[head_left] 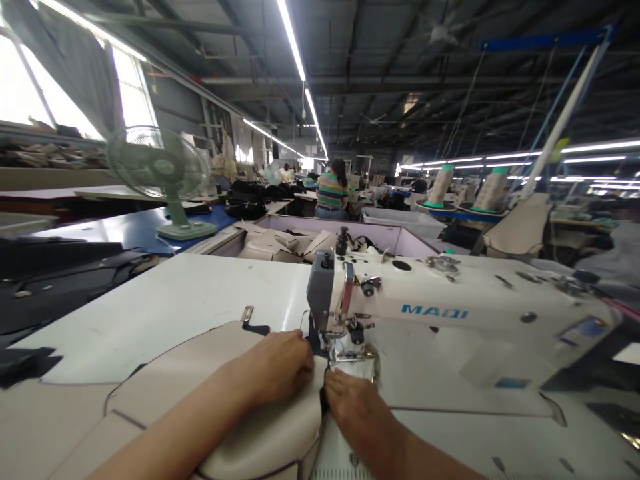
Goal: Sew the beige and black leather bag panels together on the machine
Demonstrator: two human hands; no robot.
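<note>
A beige leather-like panel [260, 433] with dark edging lies across the table in front of me. My left hand [283, 363] rests on its upper part, fingers curled closed on the material just left of the needle area. At the panel's right edge, my right hand [357, 407] pinches the dark trim between thumb and fingers. Both hands are close to the presser foot [330, 347] of a white sewing machine [435, 293], and the panel's edge runs up toward it. The needle tip is too small to make out.
Behind the machine stands a bin [410, 240] holding beige pieces [273, 243]. A green fan [173, 180] stands on a blue table at the left. Thread cones [440, 187] are at the right. Dark material [65, 280] lies far left. A person [333, 190] is farther back.
</note>
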